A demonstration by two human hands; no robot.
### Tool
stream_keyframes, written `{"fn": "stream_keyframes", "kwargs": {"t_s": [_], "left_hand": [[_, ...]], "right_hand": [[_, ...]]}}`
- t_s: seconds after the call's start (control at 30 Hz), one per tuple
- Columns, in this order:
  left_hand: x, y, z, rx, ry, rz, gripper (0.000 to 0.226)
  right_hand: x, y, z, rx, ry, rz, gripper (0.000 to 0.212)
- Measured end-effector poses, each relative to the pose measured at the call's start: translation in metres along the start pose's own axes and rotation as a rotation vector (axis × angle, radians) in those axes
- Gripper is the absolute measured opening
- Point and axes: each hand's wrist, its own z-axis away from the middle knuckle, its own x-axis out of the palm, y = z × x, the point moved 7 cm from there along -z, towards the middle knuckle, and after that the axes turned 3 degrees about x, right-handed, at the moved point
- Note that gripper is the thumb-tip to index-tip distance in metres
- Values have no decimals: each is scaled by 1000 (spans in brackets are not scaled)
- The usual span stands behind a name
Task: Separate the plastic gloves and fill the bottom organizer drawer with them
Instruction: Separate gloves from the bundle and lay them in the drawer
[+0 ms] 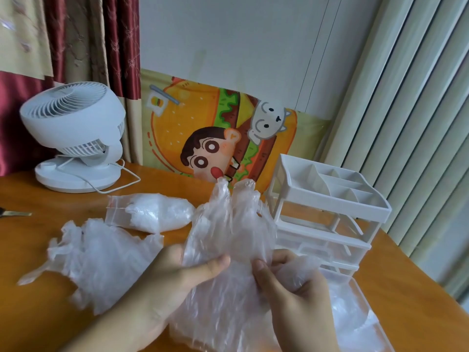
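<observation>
A bunch of clear plastic gloves stands upright in front of me, fingers pointing up. My left hand pinches its lower left part with the thumb on top. My right hand grips the lower right edge and some crumpled plastic. A loose heap of gloves lies on the table to the left. Behind it lies a clear bag of packed gloves. The white organizer stands to the right, its bottom drawer pulled out toward me with some plastic inside.
A white desk fan with its cord sits at the back left of the wooden table. A cartoon mat leans against the wall. A metal object lies at the left edge. Curtains hang at left and right.
</observation>
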Motion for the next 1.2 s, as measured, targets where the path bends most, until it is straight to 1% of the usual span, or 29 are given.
{"fn": "stream_keyframes", "kwargs": {"t_s": [0.03,0.07,0.13,0.17,0.2,0.23,0.27,0.33,0.37,0.43,0.5,0.57,0.63,0.7,0.83,0.9,0.97,1.03,1.1,1.13,1.17,1.2], "left_hand": [[-3,-2,-1,13,29,-40,57],[-6,-2,-3,33,60,-88,49],[-7,2,-4,86,85,-159,25],[-8,4,-4,106,93,-186,18],[-9,7,-3,114,105,-214,14],[-11,8,-4,127,105,-241,13],[-12,9,-4,136,98,-266,14],[-9,9,-4,158,68,-306,21],[-8,9,-4,164,57,-309,26],[-6,7,-4,165,40,-300,31],[-4,6,-4,177,21,-298,26],[-4,4,-6,183,11,-292,23],[-4,3,-5,179,12,-283,23],[-4,2,-5,174,13,-296,24],[-6,1,-6,148,24,-343,21],[-6,1,-6,140,24,-350,20],[-5,2,-5,139,14,-348,21],[-3,2,-5,133,1,-350,24],[0,2,-4,132,-18,-351,29],[1,2,-3,138,-29,-356,31],[2,2,-3,145,-34,-370,31],[3,2,-3,149,-35,-390,31]], "right_hand": [[1,2,-1,-6,-6,17,25],[2,0,-2,-20,-4,24,22],[-2,-5,-2,-80,34,35,8],[-9,-9,-2,-125,79,18,9],[-16,-14,-2,-158,129,-40,13],[-25,-17,-2,-200,181,-80,10],[-32,-24,-2,-232,214,-93,7],[-40,-31,-3,-289,251,28,28],[-41,-32,-4,-305,233,97,33],[-31,-29,-8,-267,127,212,30],[-19,-22,-8,-209,0,270,20],[-11,-21,-7,-182,-71,324,9],[-9,-19,-6,-187,-76,374,18],[-10,-17,-7,-181,-61,345,20],[-18,-11,-11,-113,-29,180,22],[-24,-13,-11,-99,8,142,23],[-25,-14,-10,-92,28,128,23],[-19,-12,-9,-73,-16,116,23],[-10,-9,-8,-69,-82,173,21],[-7,-9,-8,-80,-88,209,14],[-8,-9,-9,-97,-76,228,14],[-12,-8,-10,-111,-47,228,21]]}}
